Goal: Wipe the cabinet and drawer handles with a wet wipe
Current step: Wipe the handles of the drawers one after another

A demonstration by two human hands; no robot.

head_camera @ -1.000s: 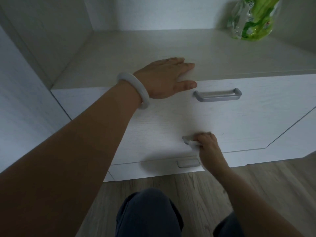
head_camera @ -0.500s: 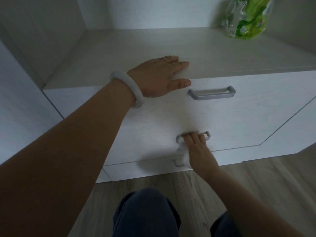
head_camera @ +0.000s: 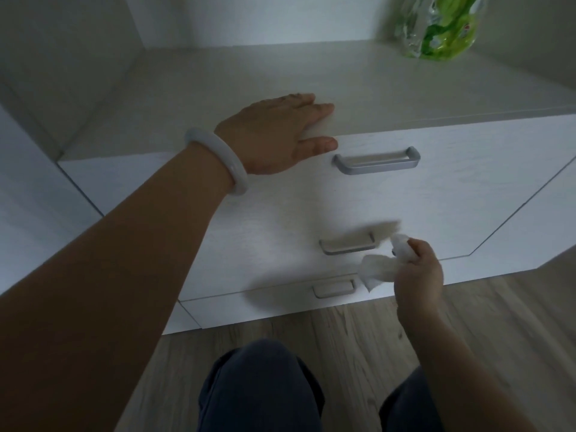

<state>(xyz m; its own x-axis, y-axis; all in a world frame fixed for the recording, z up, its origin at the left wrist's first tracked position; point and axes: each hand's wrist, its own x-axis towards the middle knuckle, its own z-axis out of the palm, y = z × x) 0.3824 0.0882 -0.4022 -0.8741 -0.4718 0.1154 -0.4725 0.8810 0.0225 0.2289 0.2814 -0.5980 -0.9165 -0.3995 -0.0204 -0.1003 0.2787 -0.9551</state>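
A white drawer unit (head_camera: 452, 194) carries three grey metal handles. The top handle (head_camera: 377, 160) is widest. Below it are the middle handle (head_camera: 347, 244) and the small bottom handle (head_camera: 334, 288). My left hand (head_camera: 277, 134), with a pale bangle on the wrist, rests flat on the unit's top edge, thumb over the front. My right hand (head_camera: 419, 272) grips a crumpled white wet wipe (head_camera: 381, 265) just right of the middle handle, apart from it.
A green and clear plastic packet (head_camera: 436, 24) stands on the unit's top at the back right. White cabinet walls close in on the left. Wood-pattern floor (head_camera: 483, 307) lies below, and my dark-trousered knees (head_camera: 258, 385) are at the bottom.
My right hand has come off the middle handle and moved to the right with the wipe, leaving the handle uncovered. My left hand has stayed on the top edge.
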